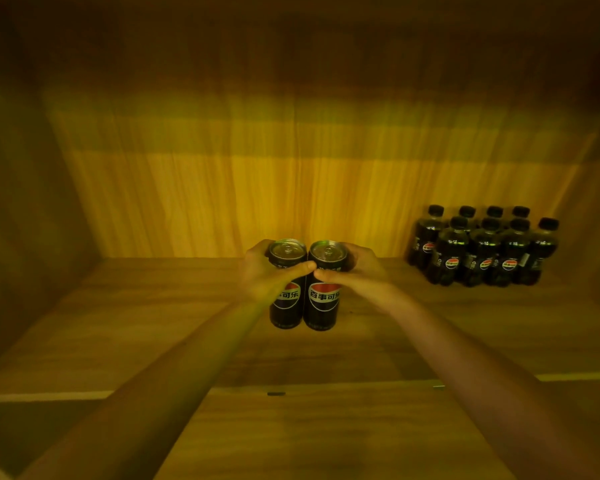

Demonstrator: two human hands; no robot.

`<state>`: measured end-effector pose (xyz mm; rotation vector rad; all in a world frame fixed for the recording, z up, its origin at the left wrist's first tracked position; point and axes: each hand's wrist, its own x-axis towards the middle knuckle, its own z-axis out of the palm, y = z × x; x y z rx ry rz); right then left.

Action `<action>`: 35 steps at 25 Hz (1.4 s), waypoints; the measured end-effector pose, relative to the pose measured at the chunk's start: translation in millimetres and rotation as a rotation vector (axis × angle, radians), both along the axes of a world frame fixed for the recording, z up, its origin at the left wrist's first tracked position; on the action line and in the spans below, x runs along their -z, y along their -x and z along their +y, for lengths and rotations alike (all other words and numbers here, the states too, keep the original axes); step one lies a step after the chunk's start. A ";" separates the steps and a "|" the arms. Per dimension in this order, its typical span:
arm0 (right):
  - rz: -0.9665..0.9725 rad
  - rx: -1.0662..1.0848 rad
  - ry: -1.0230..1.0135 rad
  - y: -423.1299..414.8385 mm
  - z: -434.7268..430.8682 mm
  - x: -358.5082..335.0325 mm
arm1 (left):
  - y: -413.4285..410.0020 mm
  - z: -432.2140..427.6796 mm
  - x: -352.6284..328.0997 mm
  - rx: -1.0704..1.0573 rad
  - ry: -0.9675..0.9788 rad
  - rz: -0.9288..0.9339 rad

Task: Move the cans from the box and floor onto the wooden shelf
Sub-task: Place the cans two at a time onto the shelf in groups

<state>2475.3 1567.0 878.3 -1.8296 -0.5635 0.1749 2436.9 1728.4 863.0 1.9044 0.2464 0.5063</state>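
Note:
Two tall black cans with red, white and blue logos stand side by side, touching, on the wooden shelf (146, 327) near its middle. My left hand (262, 275) wraps the upper part of the left can (286, 306). Around the top of the right can (323, 303) closes my right hand (362, 273). Both cans are upright with silver tops showing, and their bases look to be resting on the shelf board. My thumbs meet across the fronts of the cans. The box and the floor are out of view.
A cluster of several small black-capped cola bottles (482, 251) stands at the back right of the shelf. The wooden back wall (222, 188) and side walls enclose the space. A lower wooden board (326, 434) lies in front of the shelf edge.

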 end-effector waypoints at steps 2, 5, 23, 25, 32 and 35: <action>0.011 0.006 0.016 -7.3 0.6 6.6 | -6.0 0.7 4.5 -0.003 -0.013 -0.004; 0.022 0.012 0.053 -14.3 0.8 18.7 | -10.4 2.2 12.8 0.009 -0.020 0.004; 0.024 0.200 0.341 5.0 -5.5 106.0 | 20.3 30.2 86.1 0.122 -0.337 0.420; -0.152 0.257 0.656 10.2 4.9 126.3 | 21.7 23.0 104.4 0.080 -0.663 0.457; -0.366 0.395 0.938 -8.0 18.0 131.1 | -3.6 20.9 115.8 0.005 -0.900 0.428; -0.359 0.385 0.951 -16.5 24.9 126.4 | -12.5 22.6 113.6 -0.014 -0.906 0.475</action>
